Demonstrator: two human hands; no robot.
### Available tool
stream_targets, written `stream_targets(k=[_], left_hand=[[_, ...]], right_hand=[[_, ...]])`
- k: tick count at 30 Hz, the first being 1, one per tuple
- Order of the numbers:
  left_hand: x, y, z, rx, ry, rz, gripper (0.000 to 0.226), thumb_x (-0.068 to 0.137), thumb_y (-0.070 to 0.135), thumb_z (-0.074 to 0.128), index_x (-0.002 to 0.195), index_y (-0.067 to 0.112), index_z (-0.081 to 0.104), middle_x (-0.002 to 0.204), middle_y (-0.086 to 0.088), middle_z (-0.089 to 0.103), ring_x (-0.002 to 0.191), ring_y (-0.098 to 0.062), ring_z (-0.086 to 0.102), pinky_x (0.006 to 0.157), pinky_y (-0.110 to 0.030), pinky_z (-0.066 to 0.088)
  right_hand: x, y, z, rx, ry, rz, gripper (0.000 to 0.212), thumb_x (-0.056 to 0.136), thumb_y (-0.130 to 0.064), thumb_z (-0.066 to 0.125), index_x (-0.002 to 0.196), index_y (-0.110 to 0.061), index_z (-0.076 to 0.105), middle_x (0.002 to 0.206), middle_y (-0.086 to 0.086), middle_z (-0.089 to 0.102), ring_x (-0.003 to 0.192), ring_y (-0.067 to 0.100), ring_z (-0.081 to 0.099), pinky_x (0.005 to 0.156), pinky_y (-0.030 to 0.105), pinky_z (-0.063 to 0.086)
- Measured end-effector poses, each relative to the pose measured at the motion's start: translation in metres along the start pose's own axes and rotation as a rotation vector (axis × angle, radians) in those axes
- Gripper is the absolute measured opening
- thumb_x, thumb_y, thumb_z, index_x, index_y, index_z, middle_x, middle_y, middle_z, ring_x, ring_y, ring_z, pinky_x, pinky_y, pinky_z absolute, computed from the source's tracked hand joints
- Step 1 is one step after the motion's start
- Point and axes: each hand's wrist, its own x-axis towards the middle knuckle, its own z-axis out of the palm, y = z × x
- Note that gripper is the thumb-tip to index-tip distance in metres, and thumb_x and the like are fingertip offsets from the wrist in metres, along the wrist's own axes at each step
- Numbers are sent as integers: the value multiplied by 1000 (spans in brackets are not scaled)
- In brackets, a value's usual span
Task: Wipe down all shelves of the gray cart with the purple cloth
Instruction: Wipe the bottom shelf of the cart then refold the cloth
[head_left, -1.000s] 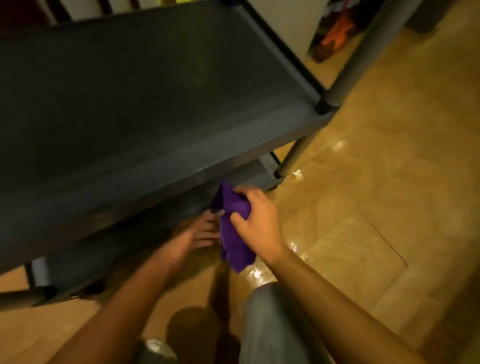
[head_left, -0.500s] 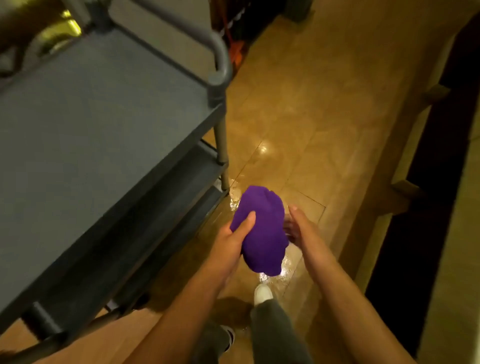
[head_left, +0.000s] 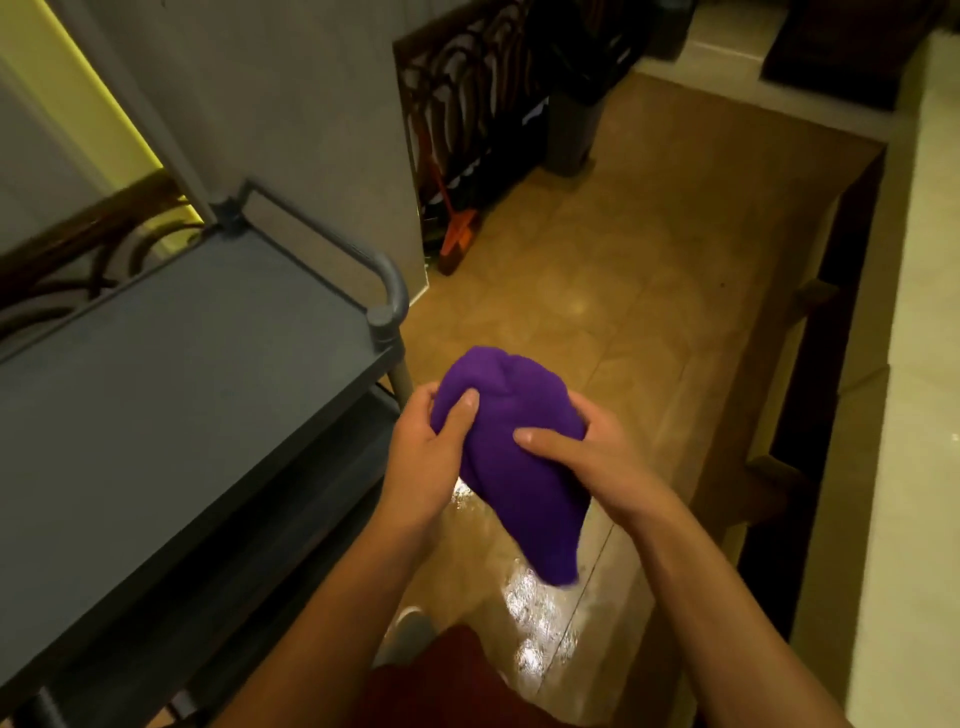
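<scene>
The purple cloth (head_left: 514, 447) is bunched up in the air in front of me, to the right of the gray cart (head_left: 171, 395). My left hand (head_left: 423, 447) grips its left side with the thumb pressed into the fabric. My right hand (head_left: 587, 452) holds its right side, thumb across the front. A loose end of the cloth hangs down toward the floor. The cart's flat top shelf fills the left of the view, with a curved handle rail (head_left: 384, 280) at its far right corner. A lower shelf (head_left: 322, 493) shows dark beneath the top one.
A glossy tan tiled floor (head_left: 623, 312) runs ahead and to the right. A gray wall corner stands behind the cart. An orange broom (head_left: 457, 239) leans by a dark rack at the back. A pale counter with dark cabinet fronts (head_left: 810, 415) lines the right side.
I have risen from crouching at the lower shelf; the view now looks down on the cart's top. The cloth came up and away from the cart, and both hands now hold it.
</scene>
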Motion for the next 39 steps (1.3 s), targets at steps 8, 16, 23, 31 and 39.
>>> stream_targets(k=[8, 16, 23, 31, 39], left_hand=[[111, 10, -21, 114, -124, -84, 68, 63, 72, 73, 119, 35, 63, 115, 11, 71, 103, -1, 68, 80, -21, 56], [257, 61, -32, 29, -3, 73, 88, 59, 75, 76, 137, 47, 47, 125, 25, 62, 112, 3, 62, 80, -20, 57], [354, 91, -59, 144, 90, 41, 35, 74, 46, 80, 102, 27, 70, 93, 10, 76, 82, -8, 73, 63, -19, 56], [422, 81, -72, 25, 528, 1, 34, 69, 39, 85, 93, 17, 74, 89, 1, 78, 83, -7, 72, 70, -16, 54], [459, 76, -103, 82, 1047, -192, 37, 77, 49, 79, 98, 19, 71, 86, 5, 72, 70, 2, 67, 55, -10, 50]], right_hand=[[127, -70, -24, -166, -142, -125, 49, 76, -9, 72, 109, -45, 70, 102, -12, 74, 94, 7, 69, 78, 21, 56], [298, -142, -8, -436, -432, -4, 43, 88, -10, 72, 124, -33, 68, 117, -10, 73, 106, 8, 70, 85, 22, 57], [432, -163, 1, -398, -594, 180, 40, 83, -25, 78, 121, -27, 65, 116, 6, 74, 103, 20, 73, 82, 33, 60], [576, -143, 12, -370, -1040, 343, 39, 80, -24, 79, 118, -17, 73, 120, 12, 75, 111, 28, 71, 91, 34, 58], [658, -127, 82, -252, -1130, 365, 43, 75, -9, 77, 117, -16, 73, 118, 18, 74, 102, 27, 72, 90, 38, 57]])
